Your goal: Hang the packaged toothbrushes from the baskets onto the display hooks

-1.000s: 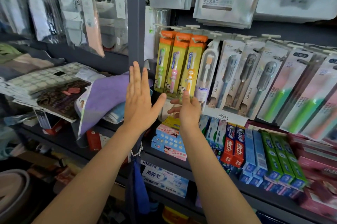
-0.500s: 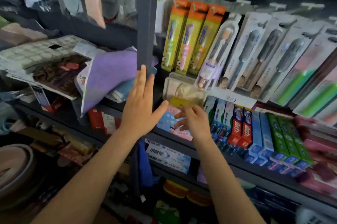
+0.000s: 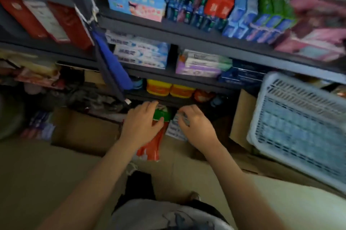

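Observation:
The view is tilted down and blurred; the toothbrush hooks are out of frame. My left hand (image 3: 142, 125) hangs low in front of the bottom shelf, fingers loosely spread over a red and green packet (image 3: 151, 147), thumb against it. My right hand (image 3: 194, 126) is beside it with its fingers bent down onto a white and blue packet (image 3: 173, 128); the blur hides whether it grips. A pale plastic basket (image 3: 269, 147) with blurred blue packages stands at the right, apart from both hands.
Dark shelves (image 3: 187, 36) above hold toothpaste boxes (image 3: 142, 53) and yellow jars (image 3: 168, 88). A blue cloth (image 3: 112, 65) hangs on the upright post. Cardboard boxes (image 3: 82, 130) sit on the floor left and right of my hands. My knees fill the bottom.
The camera has swung from the toothbrush hooks down to the floor. Both hands have dropped from the middle shelf to the packets below the bottom shelf.

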The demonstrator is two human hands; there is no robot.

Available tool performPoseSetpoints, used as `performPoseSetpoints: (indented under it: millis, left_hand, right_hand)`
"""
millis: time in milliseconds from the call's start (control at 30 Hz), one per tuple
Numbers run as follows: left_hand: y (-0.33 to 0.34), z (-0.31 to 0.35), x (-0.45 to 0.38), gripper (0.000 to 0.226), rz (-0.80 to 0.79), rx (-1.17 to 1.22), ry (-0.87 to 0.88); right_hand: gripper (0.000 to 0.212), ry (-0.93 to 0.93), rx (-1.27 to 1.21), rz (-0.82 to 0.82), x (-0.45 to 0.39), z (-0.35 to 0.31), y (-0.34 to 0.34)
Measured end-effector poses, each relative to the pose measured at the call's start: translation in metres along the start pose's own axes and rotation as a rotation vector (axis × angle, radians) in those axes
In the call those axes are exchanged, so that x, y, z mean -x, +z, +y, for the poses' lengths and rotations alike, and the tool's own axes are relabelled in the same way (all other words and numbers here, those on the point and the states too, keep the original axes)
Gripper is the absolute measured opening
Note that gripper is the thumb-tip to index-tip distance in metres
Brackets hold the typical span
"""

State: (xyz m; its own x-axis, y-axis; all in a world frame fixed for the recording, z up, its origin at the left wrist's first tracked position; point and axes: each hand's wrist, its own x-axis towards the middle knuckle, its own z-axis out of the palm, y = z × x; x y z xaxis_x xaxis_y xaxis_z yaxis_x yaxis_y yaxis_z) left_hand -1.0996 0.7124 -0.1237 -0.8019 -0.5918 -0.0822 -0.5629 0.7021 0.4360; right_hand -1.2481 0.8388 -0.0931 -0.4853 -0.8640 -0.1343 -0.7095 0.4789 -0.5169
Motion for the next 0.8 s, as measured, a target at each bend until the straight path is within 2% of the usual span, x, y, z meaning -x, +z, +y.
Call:
performPoseSetpoints:
  millis: [167,367,467,567,700,800]
  left_hand:
    - [0.047,0.104,0.03,0.065,-0.026,-0.014,0.043]
    - [0.101,0.292,0.066,0.051,0.01,0.017,0.172]
    - [0.138,0.394,0.089,0.06,-0.078,0.015,0.292]
    - [0.174,0.488,0.093,0.053,-0.174,-0.024,0.418]
    - [0.217,0.596,0.078,0.057,-0.176,-0.009,0.568]
    - [0.255,0.648,0.049,0.05,-0.181,0.006,0.612]
  right_hand:
    - [0.025,-0.019,-0.006,0.131,0.081,0.078,-0.039]
    - [0.019,0.021,0.038,0.373,0.229,0.222,-0.107]
    - [0.031,0.124,0.054,0.431,0.313,0.294,-0.141]
    - [0.035,0.229,0.038,0.522,0.375,0.356,-0.178]
    - [0.033,0.316,0.028,0.619,0.411,0.434,-0.221]
    - [0.033,0.366,0.01,0.645,0.412,0.492,-0.242]
